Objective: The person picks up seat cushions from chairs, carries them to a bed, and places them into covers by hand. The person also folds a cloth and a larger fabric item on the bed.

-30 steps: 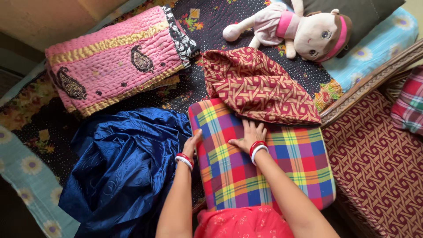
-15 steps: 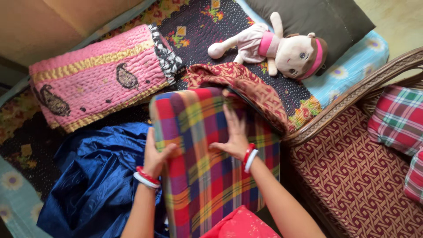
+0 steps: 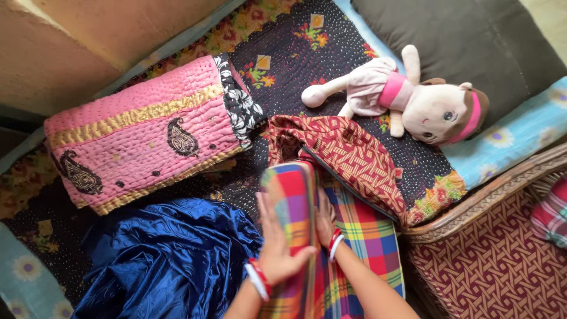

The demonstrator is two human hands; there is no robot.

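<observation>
While I look down from the head camera, my left hand [image 3: 274, 245] lies flat, fingers spread, against the outer face of a checked cushion [image 3: 295, 236] in red, blue, yellow and green, which stands on its edge on the bed. My right hand [image 3: 323, 220] presses the opposite face, fingers straight, so the cushion is squeezed between both palms. Each wrist wears red and white bangles. The cushion's long axis runs straight away from me, its far end pushed into the open mouth of a maroon woven-pattern cover [image 3: 345, 156], which lies directly beyond my fingertips. Both hands sit about equally near that opening; the right is slightly closer. A second checked surface [image 3: 372, 236], touching the cushion on its right, lies flat; I cannot tell whether it is part of the same cushion.

Left of my left hand is a crumpled shiny blue cloth [image 3: 171, 260]. Beyond it lies a folded pink quilt [image 3: 142, 130] with gold stripes and dark paisley shapes. Further off, a soft doll [image 3: 407, 100] in pink rests against a dark pillow [image 3: 460, 41]. At right stands a cane chair [image 3: 502, 260] with a maroon patterned seat. No packages, labels or signs are visible.
</observation>
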